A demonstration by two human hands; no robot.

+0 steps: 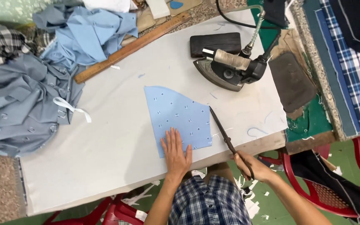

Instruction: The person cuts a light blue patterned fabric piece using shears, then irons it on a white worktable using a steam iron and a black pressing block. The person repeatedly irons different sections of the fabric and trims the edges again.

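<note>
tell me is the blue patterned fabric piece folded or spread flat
Spread flat. The blue patterned fabric piece lies in one smooth layer on the white table, with the left hand pressing its lower edge.

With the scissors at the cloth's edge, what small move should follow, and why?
Probably close the blades a little along the right edge of the blue patterned cloth piece. The scissors in the right hand lie against that edge, tip pointing away, while the left hand lies flat on the cloth, so it looks steady enough to trim.

Left hand flat, fingers spread; right hand fisted.
</note>
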